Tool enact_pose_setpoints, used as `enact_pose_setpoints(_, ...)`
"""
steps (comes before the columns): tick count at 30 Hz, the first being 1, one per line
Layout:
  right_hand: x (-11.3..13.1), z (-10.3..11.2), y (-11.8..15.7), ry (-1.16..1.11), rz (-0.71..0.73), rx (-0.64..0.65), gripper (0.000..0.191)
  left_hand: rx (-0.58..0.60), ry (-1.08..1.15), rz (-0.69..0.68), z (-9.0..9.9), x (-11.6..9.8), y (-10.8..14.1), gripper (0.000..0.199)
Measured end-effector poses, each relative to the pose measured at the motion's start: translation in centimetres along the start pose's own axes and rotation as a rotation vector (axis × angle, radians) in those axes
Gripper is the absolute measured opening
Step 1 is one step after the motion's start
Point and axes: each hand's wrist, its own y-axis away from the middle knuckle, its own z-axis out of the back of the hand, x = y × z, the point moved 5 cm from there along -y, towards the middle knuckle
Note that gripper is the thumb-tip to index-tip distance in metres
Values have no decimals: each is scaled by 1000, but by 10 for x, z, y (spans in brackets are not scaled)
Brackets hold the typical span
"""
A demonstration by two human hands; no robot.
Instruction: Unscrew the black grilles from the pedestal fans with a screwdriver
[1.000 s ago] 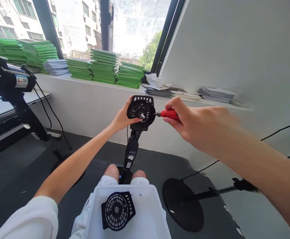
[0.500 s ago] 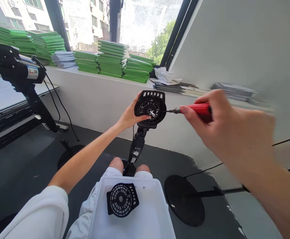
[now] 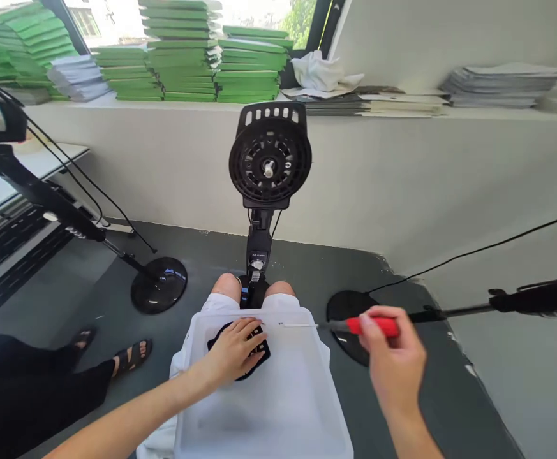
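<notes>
Screwdriver (image 3: 352,326), red handle, in my R hand (image 3: 395,360); grip closed round handle, thumb + fingers pressed to it. Shaft runs approx. level over R side of white tray (image 3: 297,395), tip by small screw (image 3: 281,324) near far wall. Contact of tip w/ screw: cannot tell.

L hand (image 3: 235,350) palm down on black vented cover (image 3: 265,351), which lies in L part of tray. L fingers partly spread; cannot tell if they pinch its edge or only rest. Tray sits on my lap.

Step in hand (judged): bringing driver tip & screw together. Calls for steady R wrist, fine aim, light pressure; a small screw could skid or roll.

Fan motor housing (image 3: 270,137) upright on its stand (image 3: 259,245), beyond tray & knees, faces me; metal shaft (image 3: 268,168) sticks out at centre, bare. Neither hand touches it.

Obstacles: L hand hides most of cover; far tray wall close behind screw, so little room for tip. R of tray, round base (image 3: 342,309) on floor, partly behind driver.

Also: green stacks (image 3: 182,70) & white cloth (image 3: 319,71) on window ledge (image 3: 201,109); cable (image 3: 474,252) along R wall; another person (image 3: 43,389), dark trousers + sandals, at L, well apart from tray.
</notes>
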Motion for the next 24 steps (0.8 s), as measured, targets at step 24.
enact_pose_setpoints(24, -73, -35, 66, -29, -187, 416, 29, 518, -357, 157, -22, 7, -25, 94)
